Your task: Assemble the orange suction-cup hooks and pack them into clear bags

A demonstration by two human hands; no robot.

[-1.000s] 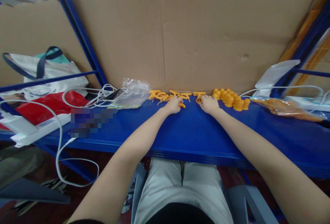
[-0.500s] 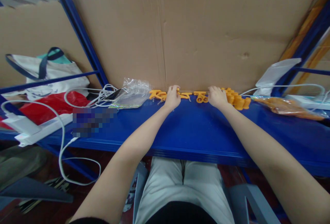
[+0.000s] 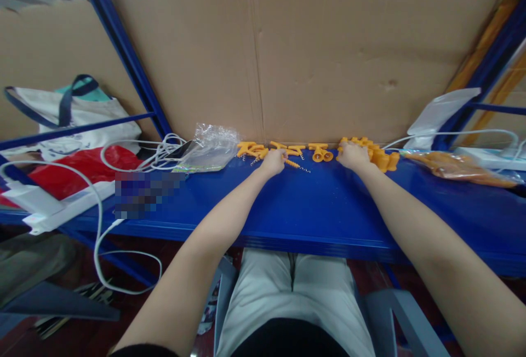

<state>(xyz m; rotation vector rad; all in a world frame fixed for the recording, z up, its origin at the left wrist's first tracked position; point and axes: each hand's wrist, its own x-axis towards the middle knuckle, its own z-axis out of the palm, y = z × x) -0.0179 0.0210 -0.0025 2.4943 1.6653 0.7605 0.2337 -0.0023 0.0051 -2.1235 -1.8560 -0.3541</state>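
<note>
My left hand (image 3: 273, 162) is closed around a yellow corkscrew (image 3: 293, 165), whose metal spiral points to the right. Behind and left of it lie several yellow T-handled corkscrews (image 3: 246, 148) with bare spirals. A pair of yellow pieces with round ends (image 3: 318, 152) rests between my two hands. At the left end of a cluster of yellow hollow plastic pieces (image 3: 382, 159), my right hand (image 3: 354, 155) has its fingers bent around one piece, which is mostly hidden.
A clear plastic bag (image 3: 216, 149) and white cables (image 3: 164, 151) are to the left on the blue shelf (image 3: 304, 209). To the right lies a bag of orange pieces (image 3: 460, 170). Cardboard (image 3: 329, 56) closes off the back. A power strip (image 3: 69, 206) sits at far left.
My left hand has come slightly nearer with a corkscrew in its grip, uncovering handles behind. My right hand has shifted right, from beside the round-ended pair to the yellow cluster.
</note>
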